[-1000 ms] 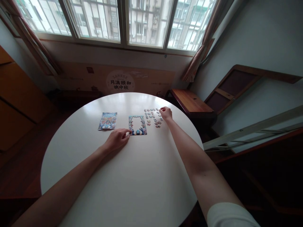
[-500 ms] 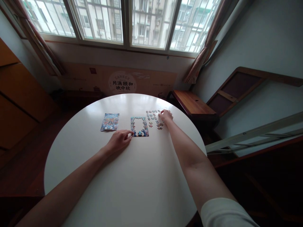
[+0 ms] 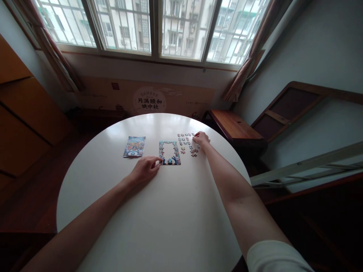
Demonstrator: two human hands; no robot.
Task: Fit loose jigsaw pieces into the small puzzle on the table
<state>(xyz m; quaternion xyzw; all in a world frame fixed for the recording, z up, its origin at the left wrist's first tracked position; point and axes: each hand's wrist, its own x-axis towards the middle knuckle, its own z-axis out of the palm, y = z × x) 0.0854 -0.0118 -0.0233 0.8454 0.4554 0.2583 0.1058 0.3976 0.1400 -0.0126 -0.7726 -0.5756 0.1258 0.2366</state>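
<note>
A partly assembled jigsaw puzzle (image 3: 178, 153) lies on the white table, its border joined around an open white middle and a blue figure along the bottom. At its lower left corner, my left hand (image 3: 145, 168) has curled fingers, with thumb and forefinger on the edge. Loose puzzle pieces (image 3: 186, 143) are spread to the right of the puzzle. My right hand (image 3: 202, 138) reaches to the far right of these, fingertips pinched at a piece that they largely hide. A colourful picture sheet or packet (image 3: 135, 146) lies left of the puzzle.
The round white table (image 3: 170, 211) has its far edge towards a barred window (image 3: 181, 30). A wooden bench or stool (image 3: 236, 126) stands beyond the table on the right. A printed cardboard panel (image 3: 176, 94) leans below the window.
The view has shifted slightly, moving everything a little to the right in the picture. Both hands stay in nearly the same places, the left at the puzzle's corner and the right at the loose pieces.
</note>
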